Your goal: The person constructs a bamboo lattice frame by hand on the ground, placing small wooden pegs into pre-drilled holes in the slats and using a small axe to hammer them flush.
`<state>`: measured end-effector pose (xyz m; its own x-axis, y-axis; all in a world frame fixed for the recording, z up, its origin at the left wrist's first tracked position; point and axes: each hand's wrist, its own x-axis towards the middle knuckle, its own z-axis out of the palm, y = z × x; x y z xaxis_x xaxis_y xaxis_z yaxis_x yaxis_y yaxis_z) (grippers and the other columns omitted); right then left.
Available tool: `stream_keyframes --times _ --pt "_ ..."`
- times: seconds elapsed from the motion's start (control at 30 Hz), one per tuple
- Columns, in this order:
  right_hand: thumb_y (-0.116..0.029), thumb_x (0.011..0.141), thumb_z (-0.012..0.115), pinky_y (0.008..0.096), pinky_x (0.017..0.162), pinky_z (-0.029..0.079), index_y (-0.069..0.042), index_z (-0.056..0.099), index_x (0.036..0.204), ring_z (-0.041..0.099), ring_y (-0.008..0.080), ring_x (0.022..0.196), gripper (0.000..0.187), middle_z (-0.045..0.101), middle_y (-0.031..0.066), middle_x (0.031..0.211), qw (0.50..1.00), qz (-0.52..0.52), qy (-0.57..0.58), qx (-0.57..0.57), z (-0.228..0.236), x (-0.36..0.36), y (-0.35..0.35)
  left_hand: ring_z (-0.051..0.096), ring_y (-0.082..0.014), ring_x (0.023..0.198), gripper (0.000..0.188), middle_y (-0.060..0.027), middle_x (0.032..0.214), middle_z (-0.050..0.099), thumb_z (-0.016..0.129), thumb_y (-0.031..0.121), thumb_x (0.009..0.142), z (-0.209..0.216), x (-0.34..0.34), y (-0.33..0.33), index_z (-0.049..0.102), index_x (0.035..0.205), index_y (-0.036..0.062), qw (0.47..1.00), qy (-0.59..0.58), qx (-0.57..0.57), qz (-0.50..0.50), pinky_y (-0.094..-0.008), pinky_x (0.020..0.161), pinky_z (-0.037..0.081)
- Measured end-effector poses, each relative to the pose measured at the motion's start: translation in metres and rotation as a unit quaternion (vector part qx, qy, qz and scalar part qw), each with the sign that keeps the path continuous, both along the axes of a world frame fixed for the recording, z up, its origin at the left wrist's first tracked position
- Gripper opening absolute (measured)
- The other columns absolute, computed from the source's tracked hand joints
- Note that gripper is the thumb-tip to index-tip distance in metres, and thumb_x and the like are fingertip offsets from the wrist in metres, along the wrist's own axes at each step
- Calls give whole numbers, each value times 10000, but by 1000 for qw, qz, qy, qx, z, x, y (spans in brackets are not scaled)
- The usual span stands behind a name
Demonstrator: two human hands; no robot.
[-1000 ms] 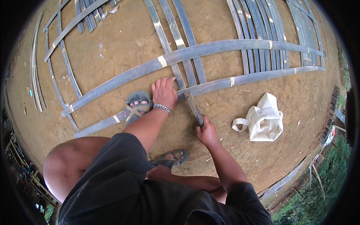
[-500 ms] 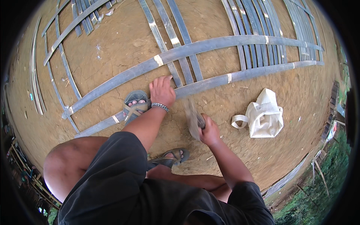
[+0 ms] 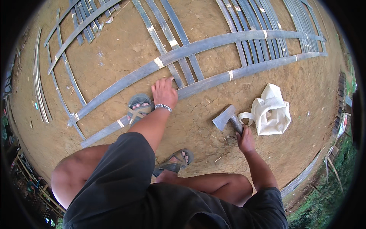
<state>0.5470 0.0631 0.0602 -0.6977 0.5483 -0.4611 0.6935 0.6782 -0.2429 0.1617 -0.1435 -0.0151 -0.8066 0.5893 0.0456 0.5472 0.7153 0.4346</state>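
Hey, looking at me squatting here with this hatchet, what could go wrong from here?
Your right hand holds the hatchet with your bare left hand at the near strip; a stray swing that way might catch your fingers.

Your toes show in an open sandal beside that hand, so a slip could hurt them too.

The hatchet also looks close to the white bag and could snag on it.
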Motion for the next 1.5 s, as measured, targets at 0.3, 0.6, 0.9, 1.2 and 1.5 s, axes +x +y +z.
stream_keyframes --times 0.3,0.6,0.9,1.2,1.5 --pt "-437 958 621 514 1050 357 -70 451 1397 452 368 1262 597 484 170 1353 993 -41 -83 77 -27 -1 -19 518 -339 1258 386 -147 1275 594 575 186 958 66 0 -18 574 1321 56 982 -133 -128 -44 -473 1060 397" --pt "-501 960 601 510 1084 345 -153 437 1417 426 315 1324 597 462 110 1403 986 -53 -145 66 -17 -18 -27 632 -342 1168 449 -217 1254 659 673 239 925 187 -51 -119 607 1298 -1 956 -252 -148 -21 -410 1028 489" --pt "-457 973 578 528 1069 350 -98 423 1421 428 362 1309 595 459 162 1367 989 -38 -128 72 -20 -6 -21 700 -326 1019 427 -198 1081 729 691 302 924 163 -128 -111 660 1228 4 958 -231 -151 71 -393 904 533" --pt "-438 956 606 530 1078 347 -84 392 1430 410 366 1323 629 447 164 1376 986 -5 -157 63 -22 -5 -10 677 -366 1105 411 -223 1159 716 673 317 922 110 -229 -50 686 1212 26 977 -169 -130 30 -413 967 523" --pt "-364 928 661 540 1081 332 -56 390 1423 428 385 1312 643 461 184 1364 981 -8 -177 73 -16 -7 -16 642 -364 1193 442 -205 1265 689 646 344 934 69 -361 2 686 1279 71 982 -105 -134 85 -431 1054 488"
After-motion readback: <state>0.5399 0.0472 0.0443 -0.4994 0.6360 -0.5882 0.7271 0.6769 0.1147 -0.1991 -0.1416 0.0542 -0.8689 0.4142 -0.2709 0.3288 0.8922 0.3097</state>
